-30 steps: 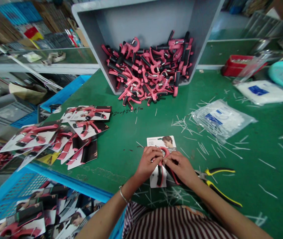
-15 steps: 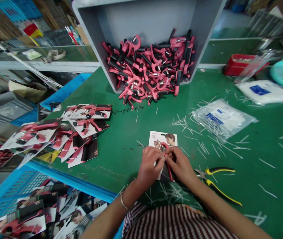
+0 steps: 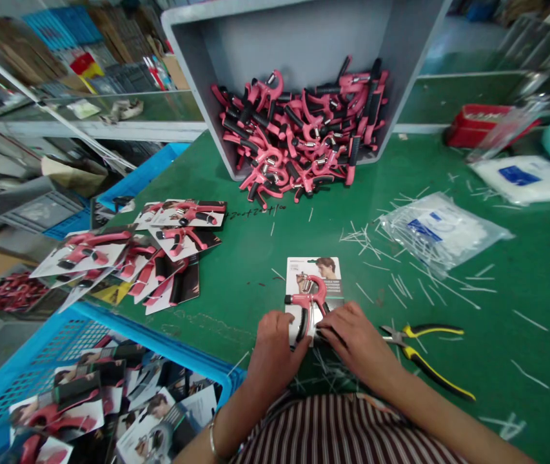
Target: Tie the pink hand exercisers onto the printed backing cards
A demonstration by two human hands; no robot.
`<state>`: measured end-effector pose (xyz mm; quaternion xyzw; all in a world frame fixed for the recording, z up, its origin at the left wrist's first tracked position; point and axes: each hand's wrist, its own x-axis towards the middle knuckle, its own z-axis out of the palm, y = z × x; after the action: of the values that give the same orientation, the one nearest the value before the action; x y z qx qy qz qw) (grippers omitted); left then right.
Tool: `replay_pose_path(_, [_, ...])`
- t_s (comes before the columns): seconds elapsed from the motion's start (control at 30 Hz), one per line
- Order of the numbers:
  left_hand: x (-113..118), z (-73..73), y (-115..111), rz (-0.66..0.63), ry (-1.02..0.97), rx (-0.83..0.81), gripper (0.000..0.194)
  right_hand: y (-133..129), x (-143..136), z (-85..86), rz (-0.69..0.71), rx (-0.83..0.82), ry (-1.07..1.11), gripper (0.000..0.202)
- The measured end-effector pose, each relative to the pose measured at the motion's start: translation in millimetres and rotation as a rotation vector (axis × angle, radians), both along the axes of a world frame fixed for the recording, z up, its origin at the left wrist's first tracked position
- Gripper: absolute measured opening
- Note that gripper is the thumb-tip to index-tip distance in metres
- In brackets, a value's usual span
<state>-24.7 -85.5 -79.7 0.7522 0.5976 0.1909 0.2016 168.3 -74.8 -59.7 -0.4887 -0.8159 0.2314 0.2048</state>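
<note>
A printed card point(image 3: 314, 267) lies on the green table in front of me, with a pink and black hand gripper tool point(image 3: 320, 289) on it. My left hand point(image 3: 277, 341) closes on the card's lower left edge, its thumb by the tool's black handle. My right hand point(image 3: 356, 335) pinches at the lower right of the card, beside the other handle; what its fingertips hold is too small to tell. Yellow and black pliers point(image 3: 407, 341) lie open to the right of my right hand.
A grey bin point(image 3: 294, 38) with pink tools stands at the back. Carded tools point(image 3: 187, 238) are piled left, above a blue basket point(image 3: 158, 335) of more. White ties point(image 3: 400, 287) and a plastic bag point(image 3: 443, 229) lie right.
Both hands have moved down the card, the left also further left, uncovering more of the tool. The camera view has shifted slightly left.
</note>
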Motion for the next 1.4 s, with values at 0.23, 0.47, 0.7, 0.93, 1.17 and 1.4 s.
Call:
replay_pose_path(0.23, [-3, -3.7, 3, -0.069, -0.16, 0.014, 0.007, -9, -28, -10.5, 0.039, 0.156, -0.372, 0.016])
replay_pose_path(0.47, [-24, -2.5, 8, -0.196, -0.251, -0.012, 0.018, 2, -12, 6.4, 0.025, -0.017, 0.001, 0.009])
replay_pose_path(0.7, [2, -8.4, 7, -0.113, -0.391, 0.026, 0.014, 4, -1, -9.2, 0.047, -0.055, 0.193, 0.012])
replay_pose_path(0.93, [6, -12.6, 3, -0.051, -0.578, -0.105, 0.018, 3, 12, -4.3, 0.033, 0.002, -0.022, 0.014])
replay_pose_path(1.17, [9, -8.4, 3, -0.017, -0.649, -0.135, 0.021, 2, 15, 4.0, 0.124, 0.151, -0.338, 0.011])
replay_pose_path(1.4, [9, -10.9, 3, -0.044, -0.634, -0.124, 0.022, 0, 14, 4.2, 0.104, 0.141, -0.332, 0.009])
